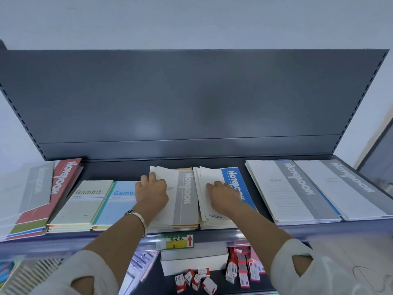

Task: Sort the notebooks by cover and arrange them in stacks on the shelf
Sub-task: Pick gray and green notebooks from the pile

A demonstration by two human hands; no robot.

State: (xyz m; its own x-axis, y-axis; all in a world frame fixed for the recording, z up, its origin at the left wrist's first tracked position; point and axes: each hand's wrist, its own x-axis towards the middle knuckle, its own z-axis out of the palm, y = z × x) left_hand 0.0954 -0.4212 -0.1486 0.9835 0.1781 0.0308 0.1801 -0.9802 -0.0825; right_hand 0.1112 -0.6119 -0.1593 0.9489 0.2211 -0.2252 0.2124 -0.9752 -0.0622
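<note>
Red pile [63,179]: well left of the left hand, crooked; it may slide off.
Left hand [152,189]: fingers curled on the grey-band stack [184,196]; a pull may spill its uneven covers.
Right hand [223,191]: apart from the left, rests on the blue-band stack [234,177]; pushing may fan it.
Shelf [119,170]: holds all stacks.
Lower shelf [158,279]: under the hands, small boxes [195,279].

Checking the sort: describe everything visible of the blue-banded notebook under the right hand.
The blue-banded notebook tops a fanned stack on the shelf, lying flat. Its paper-like cover is white with a blue strip bearing white "Notebook" lettering. The right hand rests on it; a grey-banded stack lies just left.
</note>
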